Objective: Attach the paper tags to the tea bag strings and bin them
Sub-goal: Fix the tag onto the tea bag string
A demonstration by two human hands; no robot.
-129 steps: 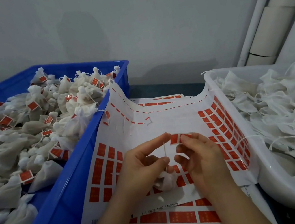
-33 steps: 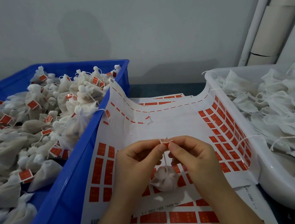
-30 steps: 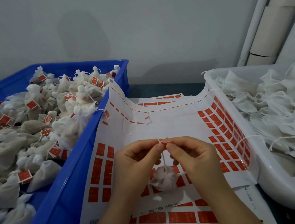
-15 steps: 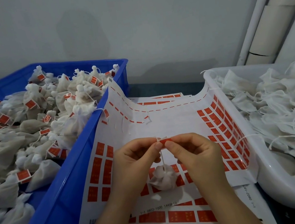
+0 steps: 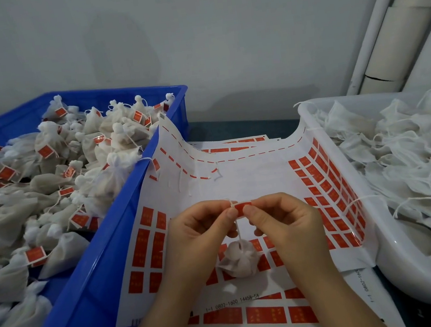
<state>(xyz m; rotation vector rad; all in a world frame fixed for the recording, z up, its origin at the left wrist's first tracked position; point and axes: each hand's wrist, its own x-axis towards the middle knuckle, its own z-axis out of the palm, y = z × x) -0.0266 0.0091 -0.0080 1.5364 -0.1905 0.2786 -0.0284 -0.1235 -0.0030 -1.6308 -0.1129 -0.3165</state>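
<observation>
Over the middle of a white backing sheet point(image 5: 252, 180) printed with rows of red rectangular labels, a small red paper tag point(image 5: 243, 206) is held between both hands. Its long axis lies level, running left to right. The left hand point(image 5: 200, 237) pinches the tag's left end between thumb and forefinger, the other fingers curled under. The right hand point(image 5: 286, 225) pinches the right end in the same way. A thin white string point(image 5: 237, 229) drops straight down from the tag's left end to a little white mesh tea bag point(image 5: 239, 262), whose gathered neck points up. Whether the bag hangs clear of the sheet or touches it cannot be told. The sheet's left edge curls up against a deep blue plastic crate point(image 5: 86, 278), which holds a heap of filled bags with red tags point(image 5: 59, 185). The sheet's right edge climbs the wall of a white plastic tub point(image 5: 387, 250) holding a pile of loose white bags with bare strings point(image 5: 414, 149). More label sheets point(image 5: 258, 320) lie under the sheet's near edge.
</observation>
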